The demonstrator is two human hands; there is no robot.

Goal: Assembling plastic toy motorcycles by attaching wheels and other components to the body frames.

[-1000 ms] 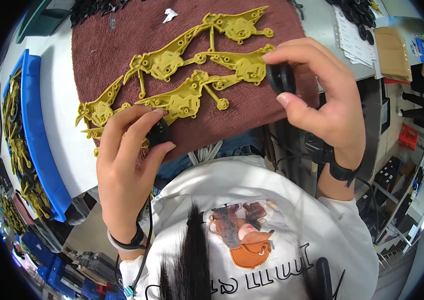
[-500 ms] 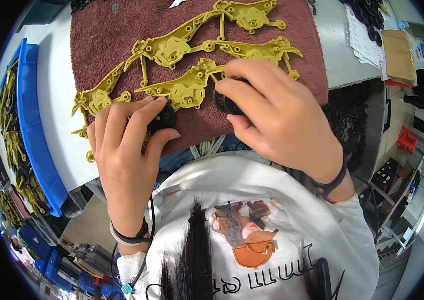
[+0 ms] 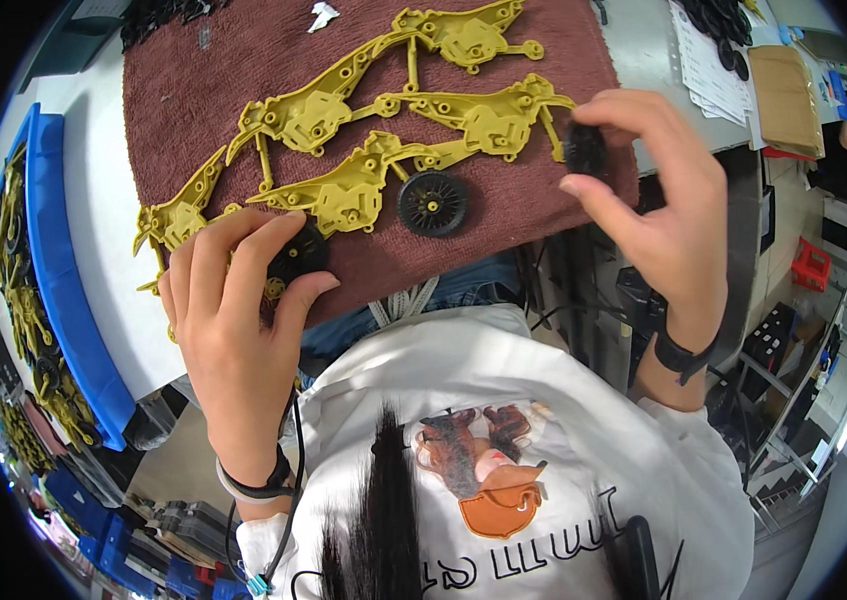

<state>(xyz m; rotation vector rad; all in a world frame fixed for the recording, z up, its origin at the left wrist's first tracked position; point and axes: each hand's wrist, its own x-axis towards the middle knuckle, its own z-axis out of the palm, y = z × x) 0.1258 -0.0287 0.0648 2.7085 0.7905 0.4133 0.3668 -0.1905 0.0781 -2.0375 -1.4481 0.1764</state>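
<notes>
A yellow plastic parts frame [image 3: 384, 130] lies on a brown towel [image 3: 244, 60] spread over the bench. My left hand [image 3: 234, 330] presses a black wheel [image 3: 296, 258] against the frame's lower left end, fingers curled over it. One more black wheel [image 3: 433, 203] sits flat on the towel beside the frame's middle, with no hand on it. My right hand [image 3: 659, 210] is at the towel's right edge and pinches a third black wheel [image 3: 585, 150] between thumb and fingers.
A blue tray [image 3: 54, 270] with more yellow parts [image 3: 29, 320] runs along the left. Black parts [image 3: 719, 20], papers [image 3: 709, 70] and a brown envelope [image 3: 789, 85] lie at the upper right. Black shelving [image 3: 784, 350] stands at the right.
My right hand has left a black wheel on the towel by the frame's middle and moved right, where it now pinches another black wheel. My left hand stays on its wheel.
</notes>
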